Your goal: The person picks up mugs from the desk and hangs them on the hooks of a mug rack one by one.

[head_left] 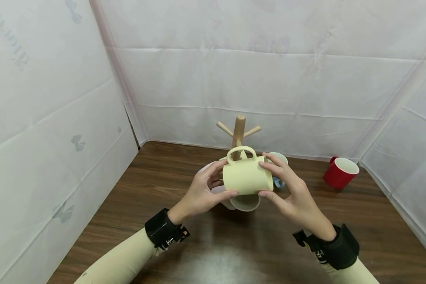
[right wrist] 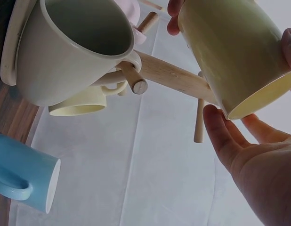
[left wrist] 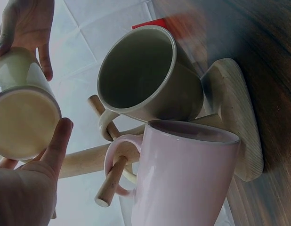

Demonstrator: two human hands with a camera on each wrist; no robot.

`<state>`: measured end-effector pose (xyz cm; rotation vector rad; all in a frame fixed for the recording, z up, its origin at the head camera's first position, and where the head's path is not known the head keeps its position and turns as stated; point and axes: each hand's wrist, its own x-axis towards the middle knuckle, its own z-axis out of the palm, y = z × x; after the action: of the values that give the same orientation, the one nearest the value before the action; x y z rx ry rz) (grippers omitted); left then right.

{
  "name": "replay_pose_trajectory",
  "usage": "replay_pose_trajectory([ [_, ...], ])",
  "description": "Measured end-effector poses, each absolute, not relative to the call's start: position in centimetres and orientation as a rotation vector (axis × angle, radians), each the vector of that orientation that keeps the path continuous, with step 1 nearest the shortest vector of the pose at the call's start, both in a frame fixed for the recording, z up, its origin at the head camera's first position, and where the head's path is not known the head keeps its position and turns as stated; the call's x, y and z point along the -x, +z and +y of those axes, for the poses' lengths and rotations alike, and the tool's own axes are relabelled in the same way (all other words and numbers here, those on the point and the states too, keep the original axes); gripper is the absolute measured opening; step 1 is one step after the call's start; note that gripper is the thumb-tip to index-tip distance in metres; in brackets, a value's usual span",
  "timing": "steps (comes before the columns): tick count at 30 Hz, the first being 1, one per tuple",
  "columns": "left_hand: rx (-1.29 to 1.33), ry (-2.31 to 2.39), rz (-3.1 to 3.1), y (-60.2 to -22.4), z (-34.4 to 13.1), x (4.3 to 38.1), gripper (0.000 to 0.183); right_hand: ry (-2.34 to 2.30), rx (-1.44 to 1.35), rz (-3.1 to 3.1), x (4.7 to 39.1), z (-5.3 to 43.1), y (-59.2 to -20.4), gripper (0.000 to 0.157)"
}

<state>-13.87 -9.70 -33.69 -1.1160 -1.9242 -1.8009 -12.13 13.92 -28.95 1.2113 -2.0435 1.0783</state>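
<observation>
The left hand (head_left: pixel 206 192) and the right hand (head_left: pixel 294 198) hold a pale yellow mug (head_left: pixel 247 178) above the brown table (head_left: pixel 198 252), on the near side of a wooden mug rack (head_left: pixel 239 130). The mug lies sideways in the air, its handle up, its base to the left and its mouth to the right. The left fingers and thumb grasp it at the base end, thumb along the lower edge; the right fingers and thumb pinch it at the rim end.

At least 2 mugs hang by their handles on pegs of the rack: a pink mug (left wrist: pixel 183 174) on the left and a beige mug (left wrist: pixel 150 77) on the near side. A smaller cream-yellow mug (right wrist: pixel 79 101) shows beyond the beige mug; it seems to hang too, though its peg is mostly hidden. A blue mug (right wrist: pixel 30 172) stands right of the rack, and a red mug (head_left: pixel 337 174) stands farther right, near the far cloth wall (head_left: pixel 252 83).
</observation>
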Motion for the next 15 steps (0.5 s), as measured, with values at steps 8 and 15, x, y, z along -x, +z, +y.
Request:
replay_pose_trajectory([
  [8, 1.089, -1.844, -1.923, -33.96, -9.55, 14.26, 0.071, 1.066, -1.193, -2.068, 12.59, 14.04, -29.08, 0.073],
  [15, 1.066, -1.921, -1.927, -34.03, -9.64, 14.45, 0.07, 1.06, -1.187, -2.109, 13.0, 13.96, -28.95, 0.073],
])
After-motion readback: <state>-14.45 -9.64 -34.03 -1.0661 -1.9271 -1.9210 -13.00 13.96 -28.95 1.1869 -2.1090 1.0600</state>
